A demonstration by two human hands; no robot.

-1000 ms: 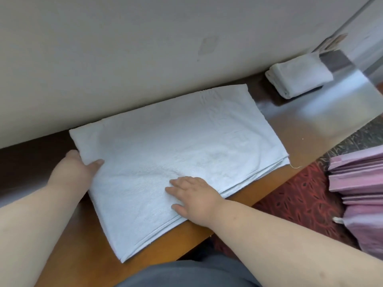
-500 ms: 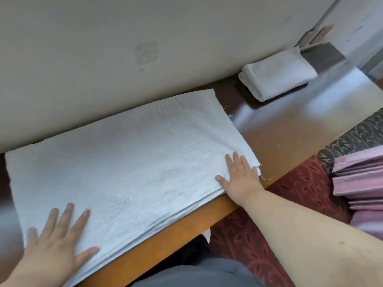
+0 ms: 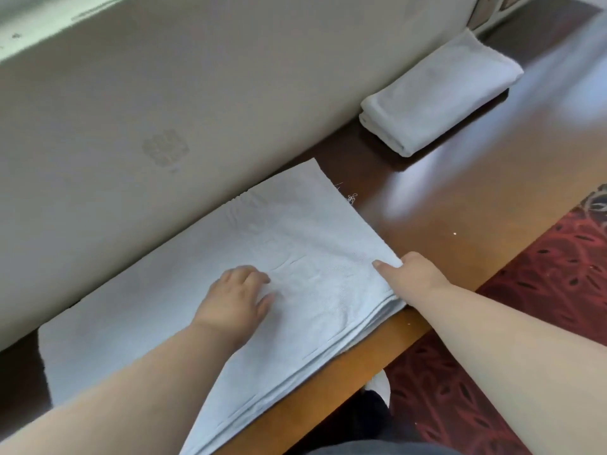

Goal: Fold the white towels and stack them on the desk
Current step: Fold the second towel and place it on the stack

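The left hand (image 3: 235, 298) rests palm down on the middle of a large white towel (image 3: 289, 257), its fingers bent at the knuckles with the tips against the cloth and nothing held. The right hand (image 3: 409, 277) grips the towel's right edge near the front corner, thumb laid on top of the cloth and the other fingers tucked under the layers. Both forearms reach in from the bottom of the view.

The towel lies flat on the brown tabletop (image 3: 460, 205), folded into several layers that show as stacked edges along its front side. Its back edge runs along the pale wall (image 3: 197, 93), and its front edge sits right at the tabletop's front edge. Loose threads stick out at the far right corner.

Well apart from both hands, farther right along the wall, a smaller folded white towel (image 3: 440, 93) sits on the tabletop. Red patterned carpet (image 3: 542, 307) shows below the tabletop on the right.
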